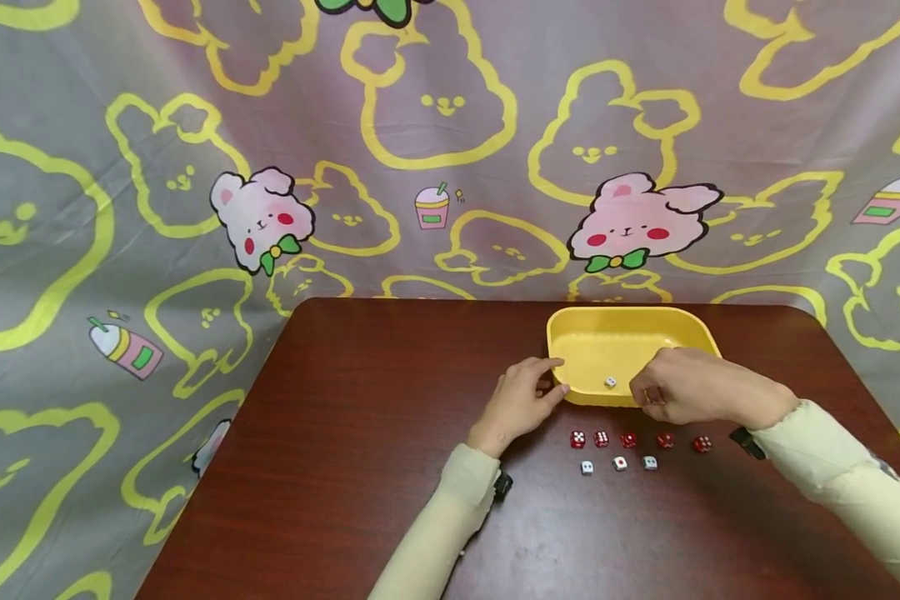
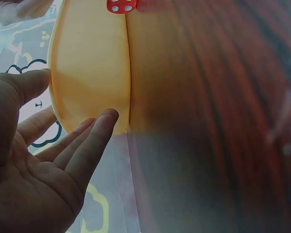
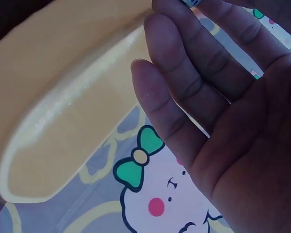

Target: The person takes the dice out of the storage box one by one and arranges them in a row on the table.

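Observation:
A yellow plastic tray (image 1: 600, 354) stands near the far edge, with a white die (image 1: 611, 382) inside it by the near wall. My left hand (image 1: 521, 398) rests at the tray's left end, its thumb at the near rim and its fingers stretched along the side. Over the tray's near right rim, my right hand (image 1: 682, 387) pinches a white die (image 3: 190, 2) between its fingertips, mostly hidden. In front of the tray lies a row of several red dice (image 1: 628, 439). Closer to me is a row of three white dice (image 1: 619, 463).
The dark wooden table (image 1: 360, 417) reaches back to a grey curtain (image 1: 435, 125) printed with yellow cartoon bears. Both forearms wear pale sleeves, with a black wrist strap (image 1: 502, 485) showing at the left cuff.

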A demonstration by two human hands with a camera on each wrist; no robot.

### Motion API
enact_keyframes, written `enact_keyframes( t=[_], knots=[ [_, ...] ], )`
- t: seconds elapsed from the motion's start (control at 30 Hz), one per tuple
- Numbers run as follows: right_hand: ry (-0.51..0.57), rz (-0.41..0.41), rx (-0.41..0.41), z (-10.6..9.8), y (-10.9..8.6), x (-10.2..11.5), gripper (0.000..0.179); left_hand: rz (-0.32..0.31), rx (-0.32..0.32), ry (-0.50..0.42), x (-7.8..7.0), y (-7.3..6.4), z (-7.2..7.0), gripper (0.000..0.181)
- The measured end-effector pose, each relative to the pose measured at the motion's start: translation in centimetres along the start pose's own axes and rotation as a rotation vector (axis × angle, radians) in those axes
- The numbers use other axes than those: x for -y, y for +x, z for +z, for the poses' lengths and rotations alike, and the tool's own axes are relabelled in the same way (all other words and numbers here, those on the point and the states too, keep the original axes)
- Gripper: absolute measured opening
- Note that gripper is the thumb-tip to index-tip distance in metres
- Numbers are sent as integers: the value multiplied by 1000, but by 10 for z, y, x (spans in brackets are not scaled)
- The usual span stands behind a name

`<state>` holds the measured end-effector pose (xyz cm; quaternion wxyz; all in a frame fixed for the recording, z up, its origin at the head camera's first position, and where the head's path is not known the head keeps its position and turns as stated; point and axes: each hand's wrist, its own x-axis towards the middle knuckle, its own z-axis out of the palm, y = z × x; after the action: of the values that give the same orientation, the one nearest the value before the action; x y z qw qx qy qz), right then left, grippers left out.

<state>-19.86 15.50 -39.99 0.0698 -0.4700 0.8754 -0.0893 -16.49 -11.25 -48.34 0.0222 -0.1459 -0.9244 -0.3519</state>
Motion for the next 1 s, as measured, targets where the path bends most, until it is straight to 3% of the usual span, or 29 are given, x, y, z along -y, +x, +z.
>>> enact_keyframes(
  t=[0.53,0.77,1.0],
  knots=[
    [102,109,14,22,-31,-1,27,7,-2,20,1,0,2,46],
    [81,78,-39,35,-41,-4,31,6,6,-5,1,0,2,46],
    [84,87,-40,42,-44,-5,31,3,10,-17,1,2,0,46]
  ],
)
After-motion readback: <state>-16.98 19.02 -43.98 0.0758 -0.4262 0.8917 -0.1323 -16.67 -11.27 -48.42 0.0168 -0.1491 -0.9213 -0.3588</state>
